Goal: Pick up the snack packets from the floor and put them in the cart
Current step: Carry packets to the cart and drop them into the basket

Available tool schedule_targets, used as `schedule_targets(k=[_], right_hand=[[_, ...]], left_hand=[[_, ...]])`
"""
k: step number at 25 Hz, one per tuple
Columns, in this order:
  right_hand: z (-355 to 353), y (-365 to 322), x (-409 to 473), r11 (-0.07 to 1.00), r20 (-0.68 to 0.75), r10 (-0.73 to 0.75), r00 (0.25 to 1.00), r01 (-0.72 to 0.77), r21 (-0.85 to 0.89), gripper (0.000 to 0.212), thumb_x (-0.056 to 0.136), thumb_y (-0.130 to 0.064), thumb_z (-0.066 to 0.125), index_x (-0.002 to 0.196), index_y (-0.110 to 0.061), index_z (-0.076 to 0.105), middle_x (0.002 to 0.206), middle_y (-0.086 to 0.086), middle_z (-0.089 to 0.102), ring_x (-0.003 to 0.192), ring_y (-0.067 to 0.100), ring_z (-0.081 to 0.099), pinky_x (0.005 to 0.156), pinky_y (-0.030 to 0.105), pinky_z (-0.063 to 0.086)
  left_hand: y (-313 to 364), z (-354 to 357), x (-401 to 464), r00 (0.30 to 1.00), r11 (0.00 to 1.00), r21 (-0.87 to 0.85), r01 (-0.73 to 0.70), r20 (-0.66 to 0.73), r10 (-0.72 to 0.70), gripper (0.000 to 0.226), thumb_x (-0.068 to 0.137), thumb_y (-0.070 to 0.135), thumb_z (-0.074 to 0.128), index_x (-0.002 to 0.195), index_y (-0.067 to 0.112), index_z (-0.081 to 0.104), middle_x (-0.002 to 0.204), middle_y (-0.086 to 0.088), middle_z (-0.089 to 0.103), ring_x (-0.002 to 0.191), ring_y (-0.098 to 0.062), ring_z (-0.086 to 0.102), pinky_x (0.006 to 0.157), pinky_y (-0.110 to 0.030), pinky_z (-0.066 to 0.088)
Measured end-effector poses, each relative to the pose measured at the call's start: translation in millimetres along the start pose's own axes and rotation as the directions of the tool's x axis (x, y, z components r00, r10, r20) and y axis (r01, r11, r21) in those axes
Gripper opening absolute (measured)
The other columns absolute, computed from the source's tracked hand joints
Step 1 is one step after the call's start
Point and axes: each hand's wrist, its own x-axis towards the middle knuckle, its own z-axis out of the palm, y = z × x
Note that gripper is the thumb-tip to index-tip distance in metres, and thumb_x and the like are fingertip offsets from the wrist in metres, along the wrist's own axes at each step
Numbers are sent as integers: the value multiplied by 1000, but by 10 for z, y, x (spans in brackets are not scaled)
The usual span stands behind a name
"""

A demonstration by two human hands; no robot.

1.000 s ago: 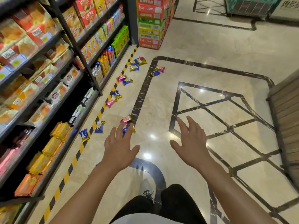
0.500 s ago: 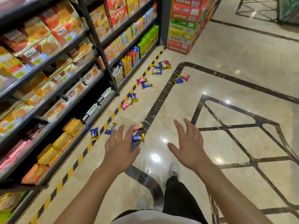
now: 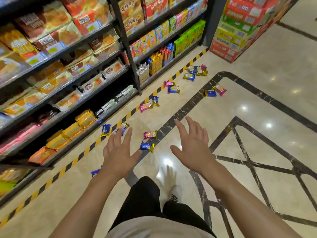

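Head view: left hand (image 3: pixel 118 155) and right hand (image 3: pixel 193 150), grips spread, empty, above floor (image 3: pixel 257 126). Risk: slick foil snack packets (image 3: pixel 147 146) slipping when pinched; cart unseen.

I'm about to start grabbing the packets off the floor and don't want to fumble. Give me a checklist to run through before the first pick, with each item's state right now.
1. Left hand free: ok, fingers spread, holding nothing.
2. Right hand free: ok, open and holding nothing.
3. Nearest target in sight: ok, the blue packet lies between the hands, with the pink packet just beyond it.
4. Target unobstructed: ok, nothing lies on either packet.
5. Hands touching a packet: not ok, both hang above the floor.
6. Cart within reach: cannot tell, no cart is in view.
7. Packet beside the left wrist: cannot tell, another blue packet is partly hidden by the arm.
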Motion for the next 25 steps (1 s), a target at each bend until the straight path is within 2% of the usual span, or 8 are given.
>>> schedule_targets(k=[7,13,16,19,21,23,25], right_hand=[[-103,-197,871,988,107,-148,983,152,-34,80,93,-53,50,156,-35,4,164,5,-6,150,32,-2,120,57,6],[-151,-600,1739,934,171,-308,936,332,-135,80,95,-56,45,156,-37,-3,165,4,-11,151,32,-5,120,58,3],[-170,-781,2092,887,147,-406,902,428,-173,81,94,-55,47,156,-35,-1,165,5,-10,151,33,-7,119,60,0],[-164,-938,2436,832,182,-468,865,501,-240,84,93,-55,49,157,-33,-2,165,6,-12,151,33,-9,119,60,-1],[-129,-1038,2647,792,187,-514,837,547,-272,84,91,-58,49,157,-32,5,165,8,-6,151,35,-3,118,61,3],[-107,-1119,2831,756,177,-556,812,583,-298,85,85,-62,47,157,-30,16,165,11,7,150,39,10,116,63,11],[-80,-1170,3009,708,217,-595,774,632,-315,87,82,-63,47,156,-30,18,164,11,10,149,39,13,115,63,12]], left_hand=[[-86,55,531,987,989,-37,145,-62,-147,85,91,62,51,157,41,1,167,0,3,152,-29,5,118,-52,19],[-258,-130,1218,960,952,-184,245,-93,-265,83,92,59,54,158,38,7,167,-2,4,152,-31,3,118,-53,17],[-310,-197,1416,946,959,-124,253,-175,-272,87,89,61,58,158,36,12,166,-4,11,151,-33,10,116,-54,23],[-421,-283,1541,932,954,-105,280,-207,-297,87,88,60,58,158,33,15,166,-5,12,151,-36,11,115,-55,23],[-490,-336,1568,914,939,-113,324,-218,-341,87,89,60,56,159,33,12,166,-6,8,152,-37,7,117,-55,19],[-519,-374,1593,896,916,-112,385,-192,-400,88,91,61,50,159,34,0,167,-5,-3,152,-36,-3,119,-53,11],[-521,-404,1635,872,889,-130,439,-178,-456,88,92,61,48,158,34,-3,167,-5,-5,152,-35,-7,120,-51,7]])
